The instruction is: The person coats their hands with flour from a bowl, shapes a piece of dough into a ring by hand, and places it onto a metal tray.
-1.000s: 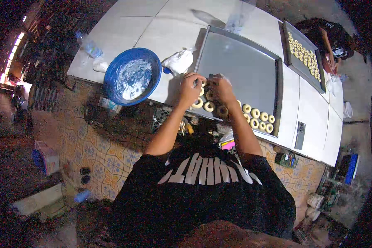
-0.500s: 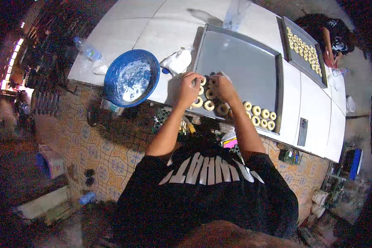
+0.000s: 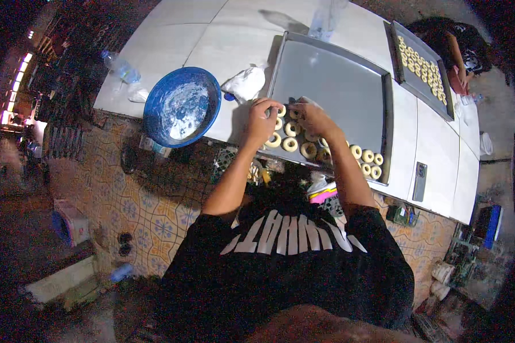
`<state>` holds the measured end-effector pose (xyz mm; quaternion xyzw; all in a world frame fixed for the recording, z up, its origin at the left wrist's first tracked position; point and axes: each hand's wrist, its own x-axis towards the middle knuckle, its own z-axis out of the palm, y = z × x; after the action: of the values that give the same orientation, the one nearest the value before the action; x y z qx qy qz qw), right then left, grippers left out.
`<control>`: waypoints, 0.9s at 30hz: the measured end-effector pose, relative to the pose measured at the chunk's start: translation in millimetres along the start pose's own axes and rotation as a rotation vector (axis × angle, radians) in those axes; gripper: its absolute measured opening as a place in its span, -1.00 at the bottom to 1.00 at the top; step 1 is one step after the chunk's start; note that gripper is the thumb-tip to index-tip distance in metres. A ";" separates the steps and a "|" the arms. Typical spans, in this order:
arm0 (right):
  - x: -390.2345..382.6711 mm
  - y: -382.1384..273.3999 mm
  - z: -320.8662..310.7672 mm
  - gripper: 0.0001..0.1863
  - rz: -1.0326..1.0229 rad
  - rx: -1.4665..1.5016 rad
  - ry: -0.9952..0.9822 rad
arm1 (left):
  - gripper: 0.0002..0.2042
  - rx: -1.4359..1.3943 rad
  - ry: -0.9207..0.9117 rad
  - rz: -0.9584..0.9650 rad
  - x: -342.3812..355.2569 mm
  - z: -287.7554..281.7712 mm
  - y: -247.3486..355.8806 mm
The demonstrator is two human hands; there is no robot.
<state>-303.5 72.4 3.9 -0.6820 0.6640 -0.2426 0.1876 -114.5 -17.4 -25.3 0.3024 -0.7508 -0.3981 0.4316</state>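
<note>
A big grey metal tray (image 3: pixel 335 71) lies on the white-tiled table, with pale dough rings (image 3: pixel 290 144) in rows along its near side. My left hand (image 3: pixel 261 120) is at the tray's near left corner, fingers bent and fingertips against a dough ring (image 3: pixel 281 112). Just to its right, my right hand (image 3: pixel 316 119) reaches over the rings with its fingers drawn together. Something small and dark shows by its fingertips; what it grips is too small to make out. My right hand and forearm cover some of the rings.
Left of the tray stand a blue basin (image 3: pixel 213 114) dusted with white flour and a white plastic bag (image 3: pixel 246 84). A phone (image 3: pixel 420 182) lies at the right. Farther off, a person (image 3: pixel 455 48) is beside another tray (image 3: pixel 403 71) of dough rings. Clear bottles (image 3: pixel 123 70) stand about.
My right hand has turned slightly and its forearm has shifted right, uncovering more dough rings in the near row. My left hand has hardly moved.
</note>
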 end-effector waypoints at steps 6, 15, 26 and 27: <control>3.5 19.3 9.3 -0.75 -0.007 0.026 0.010 | -0.92 0.027 0.002 0.050 0.4 0.9 -0.6; 2.2 -7.0 -3.8 -0.75 -0.002 -0.017 -0.028 | -0.91 0.073 -0.020 0.075 -0.8 -5.3 0.6; -2.8 -8.0 -6.6 -0.76 0.080 0.084 -0.036 | -0.93 0.022 -0.039 0.013 0.7 -4.7 6.8; -2.0 -10.3 -7.7 -0.76 0.077 0.086 -0.037 | -0.93 0.025 -0.038 0.013 0.1 -5.6 5.9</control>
<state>-299.6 75.5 15.9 -0.6516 0.6752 -0.2508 0.2381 -110.3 -16.4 -18.4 0.2955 -0.7657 -0.3915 0.4161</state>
